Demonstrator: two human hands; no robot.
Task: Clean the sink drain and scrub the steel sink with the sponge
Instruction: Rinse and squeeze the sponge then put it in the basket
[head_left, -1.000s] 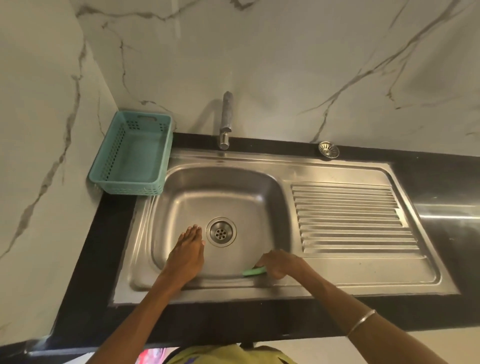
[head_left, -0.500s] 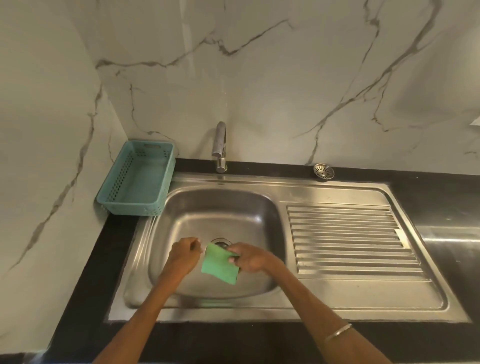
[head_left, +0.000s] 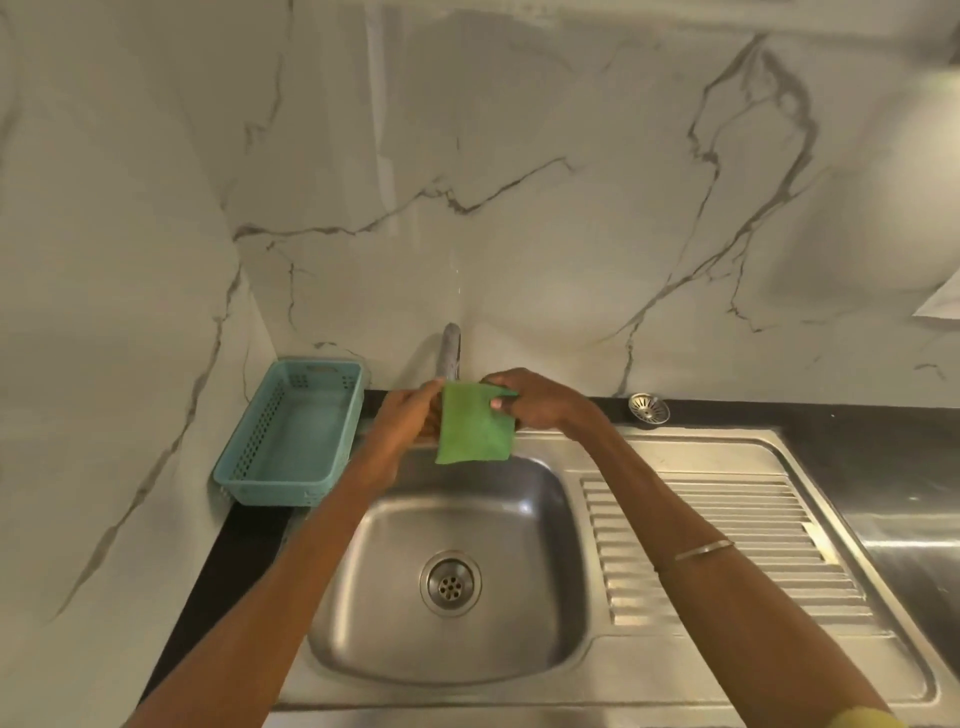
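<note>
I hold the green sponge (head_left: 475, 428) up over the far rim of the steel sink (head_left: 457, 670), just in front of the tap (head_left: 451, 351). My right hand (head_left: 535, 400) pinches its upper right edge, thumb on the face turned to me. My left hand (head_left: 410, 415) is at its left edge with the fingers curled; it looks like a pinch on the upper corner, though the contact itself is partly hidden. The sponge hangs flat, clear of the basin. No water runs from the tap that I can see, and the basin shows no foam, so I judge the scrubbing has yet to show any result. The drain (head_left: 450, 583) sits open at the basin's middle, its strainer (head_left: 648, 408) out on the dark surface (head_left: 857, 431) to the far right. A teal basket (head_left: 291, 436) stands at the far left.
</note>
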